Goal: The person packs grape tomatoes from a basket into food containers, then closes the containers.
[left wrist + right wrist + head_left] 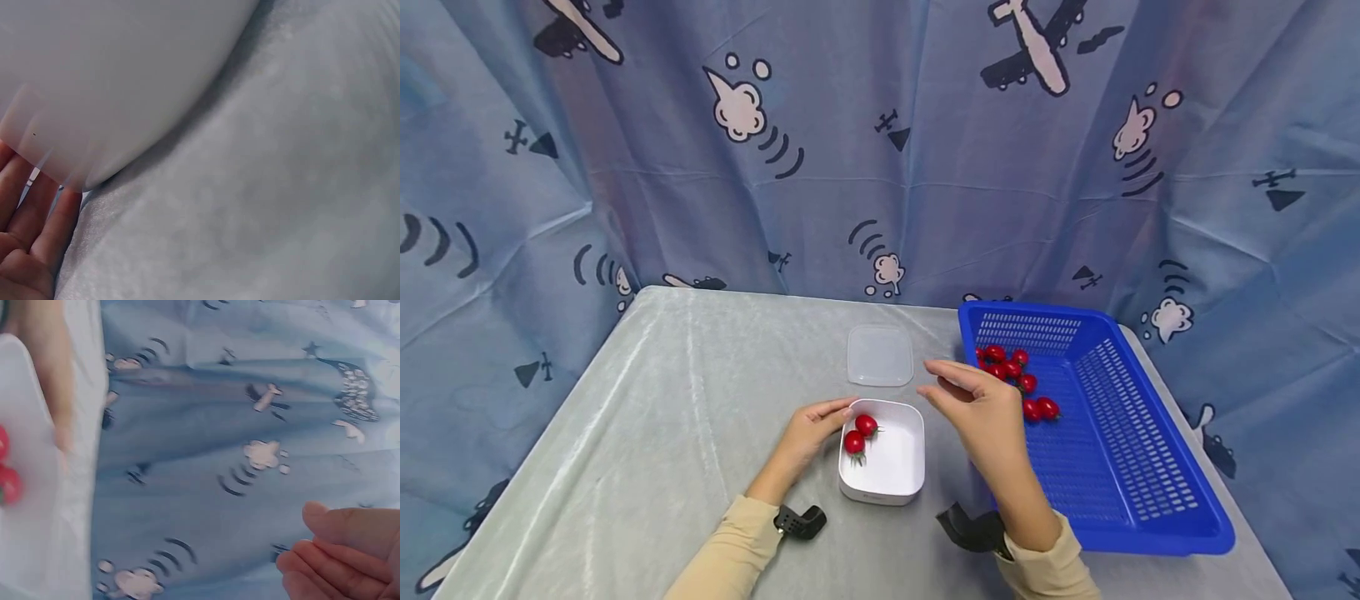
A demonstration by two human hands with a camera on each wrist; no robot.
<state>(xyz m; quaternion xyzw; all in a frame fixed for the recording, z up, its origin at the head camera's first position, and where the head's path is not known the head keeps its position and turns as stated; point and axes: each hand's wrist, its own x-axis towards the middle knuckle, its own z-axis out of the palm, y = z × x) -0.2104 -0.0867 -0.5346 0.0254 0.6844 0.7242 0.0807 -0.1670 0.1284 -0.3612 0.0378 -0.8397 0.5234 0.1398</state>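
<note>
A white square container point(901, 450) stands on the table with two red cherry tomatoes point(866, 426) against its left inner wall. My left hand point(808, 435) holds the container at its back left corner, thumb over the rim and fingers along the outer wall. In the left wrist view, those fingers point(53, 219) lie against the container's pale side. My right hand point(983, 412) hovers between the container and a blue basket point(1120, 433), thumb and fingertips apart with nothing between them. Several more cherry tomatoes point(1027, 383) lie toward the basket's back left, partly hidden behind this hand.
A translucent square lid point(880, 356) lies flat behind the container. The basket's tall slotted walls rise along the table's right side. A pale cloth covers the table point(647, 433), and a blue patterned curtain point(842, 167) hangs behind it.
</note>
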